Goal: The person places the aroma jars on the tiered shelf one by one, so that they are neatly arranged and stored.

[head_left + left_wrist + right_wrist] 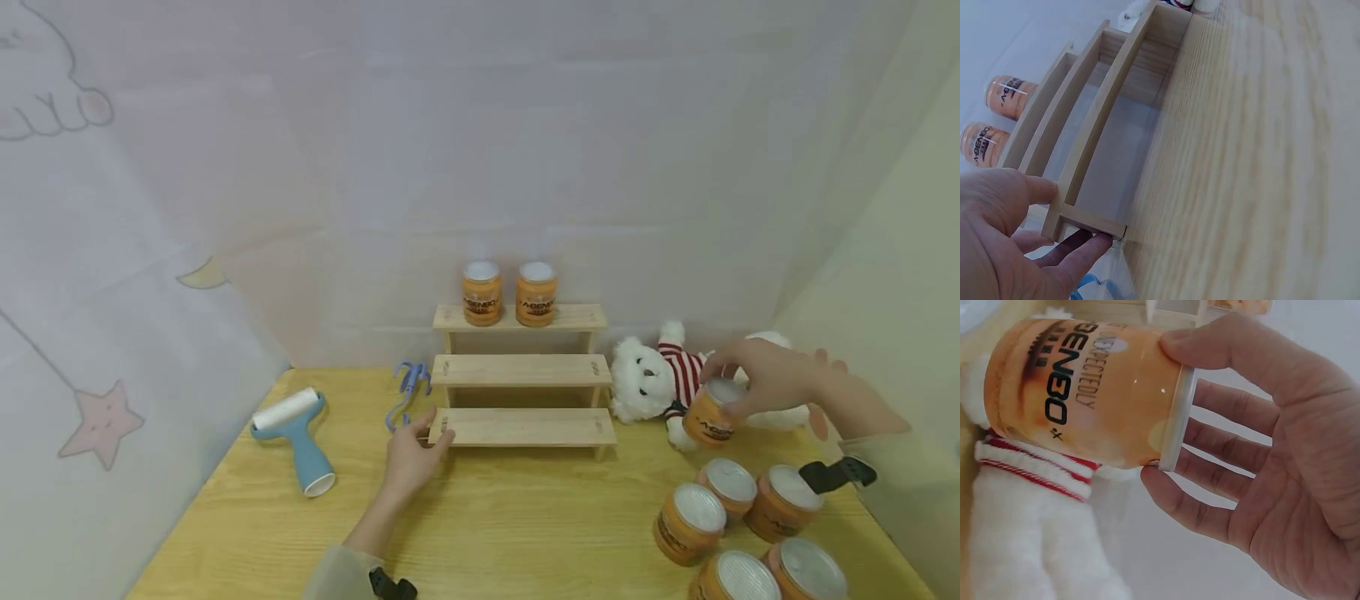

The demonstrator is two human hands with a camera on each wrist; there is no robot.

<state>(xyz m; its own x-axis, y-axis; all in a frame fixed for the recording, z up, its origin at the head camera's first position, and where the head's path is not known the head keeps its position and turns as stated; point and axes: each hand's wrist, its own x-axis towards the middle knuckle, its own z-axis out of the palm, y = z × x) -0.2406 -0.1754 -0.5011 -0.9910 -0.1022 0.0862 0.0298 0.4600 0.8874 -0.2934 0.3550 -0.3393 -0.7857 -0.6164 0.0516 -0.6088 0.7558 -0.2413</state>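
Note:
My right hand point(776, 371) holds an orange can point(707, 423) by its silvery lid end, above the table at the right. In the right wrist view, the thumb and fingers grip the rim of this can point(1116, 394), and black lettering shows on its side. A three-step wooden display shelf point(525, 427) stands against the back. At the left end of its lowest step, my left hand point(411, 458) grips the wood; the left wrist view shows the thumb on the step board point(1094, 128) and fingertips at the end support. Two orange cans point(482, 293) stand upright on the top step.
Several more orange cans point(690, 521) stand at the table's front right. A white teddy bear point(647, 379) in a striped shirt lies right of the shelf, behind the held can. On the left are a blue-handled lint roller point(300, 442) and a purple-blue octopus-like object point(410, 383).

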